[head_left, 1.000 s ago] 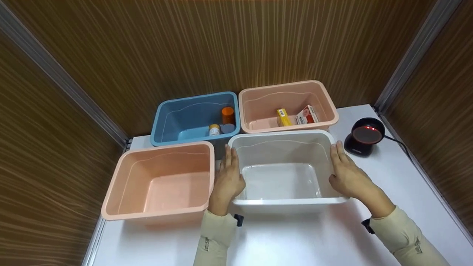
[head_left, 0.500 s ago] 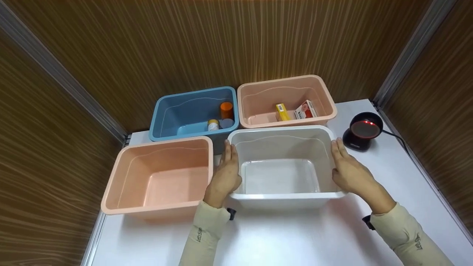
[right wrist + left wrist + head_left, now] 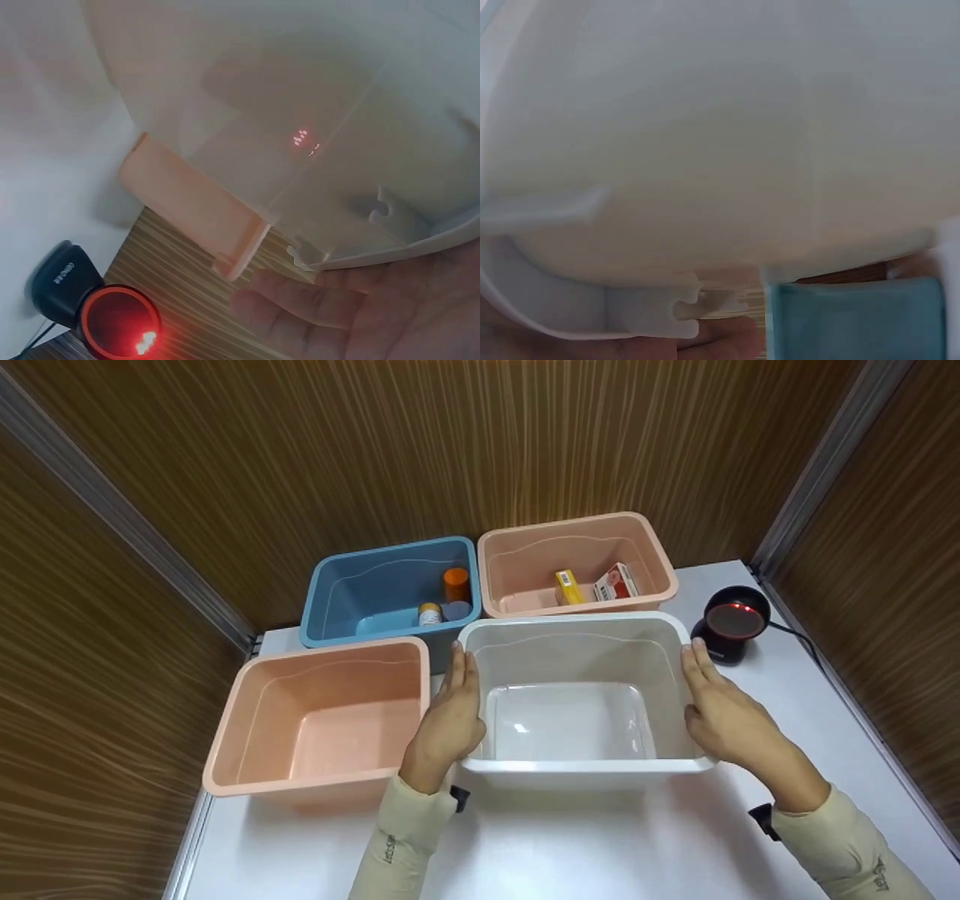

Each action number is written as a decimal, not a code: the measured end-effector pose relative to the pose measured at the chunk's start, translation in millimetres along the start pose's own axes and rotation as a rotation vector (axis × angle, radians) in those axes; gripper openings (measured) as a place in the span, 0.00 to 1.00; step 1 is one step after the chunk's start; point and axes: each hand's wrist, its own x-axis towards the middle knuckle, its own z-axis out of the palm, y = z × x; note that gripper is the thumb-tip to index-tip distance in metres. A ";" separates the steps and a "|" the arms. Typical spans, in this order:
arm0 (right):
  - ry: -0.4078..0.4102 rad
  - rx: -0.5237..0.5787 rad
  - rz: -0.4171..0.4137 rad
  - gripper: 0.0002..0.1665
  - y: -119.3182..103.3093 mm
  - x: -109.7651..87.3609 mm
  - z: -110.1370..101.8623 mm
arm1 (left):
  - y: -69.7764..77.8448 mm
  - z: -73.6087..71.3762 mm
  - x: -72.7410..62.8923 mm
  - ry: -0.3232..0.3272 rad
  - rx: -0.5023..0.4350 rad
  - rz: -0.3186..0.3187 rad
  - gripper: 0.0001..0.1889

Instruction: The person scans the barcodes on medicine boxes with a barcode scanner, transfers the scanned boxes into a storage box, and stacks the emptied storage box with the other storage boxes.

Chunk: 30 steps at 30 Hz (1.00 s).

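A white plastic bin (image 3: 585, 766) lies between both hands, with nothing seen inside it. My left hand (image 3: 444, 727) rests along its left rim, fingers straight and pointing away. On the opposite side my right hand (image 3: 731, 720) presses the right rim in the same way. Both wrist views look at the bin's pale outer wall (image 3: 705, 135), with the hand's fingers (image 3: 300, 300) under its rim in the right wrist view. Left of the left hand stands a pink bin (image 3: 360, 742), close to the wrist.
Behind are a blue bin (image 3: 375, 585) with several round containers and another pink bin (image 3: 525, 562) with a yellow box (image 3: 569, 587) and a red-and-white box (image 3: 616, 583). A black scanner (image 3: 733, 619) with red lights stands near the right hand, its cable trailing right.
The white bin looks slightly larger and reaches a little further right, both hands staying on its sides. The right hand has moved slightly right. The whole head view has shifted a little.
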 end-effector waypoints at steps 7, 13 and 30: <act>0.040 0.005 -0.017 0.44 -13.6 -6.0 -17.9 | 9.7 -23.6 -13.1 0.020 0.023 -0.009 0.49; 0.044 0.027 -0.020 0.44 -24.2 -7.5 -33.6 | 13.4 -40.1 -21.3 0.021 0.023 0.000 0.51; 0.077 0.080 -0.054 0.45 -56.8 -1.4 -65.7 | 17.0 -89.8 -38.8 0.091 -0.003 0.013 0.51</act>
